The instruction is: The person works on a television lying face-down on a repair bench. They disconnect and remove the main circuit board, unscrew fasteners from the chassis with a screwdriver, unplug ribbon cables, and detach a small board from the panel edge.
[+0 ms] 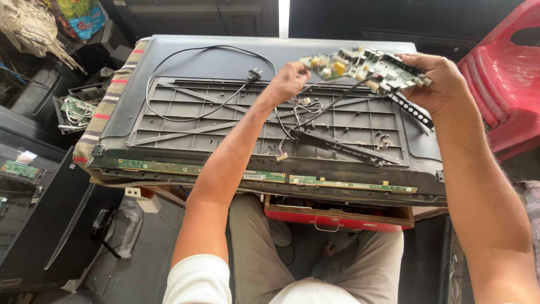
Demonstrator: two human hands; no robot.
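A green circuit board (360, 67) with several yellow and black parts is lifted above an opened flat-screen television chassis (225, 112). My right hand (436, 81) grips the board's right end. My left hand (289, 79) pinches its left edge. Thin wires (306, 110) hang from the board down to the grey inner panel. A black power cord (197, 56) with a plug (254, 74) loops across the panel's upper left. Narrow green strip boards (337, 183) run along the chassis's near edge.
The chassis lies on a table with a striped cloth (107, 101) at its left edge and a red drawer (337, 218) below. A red plastic chair (506, 84) stands at right. Dark electronics casings (39, 225) and another board (76, 110) sit at left.
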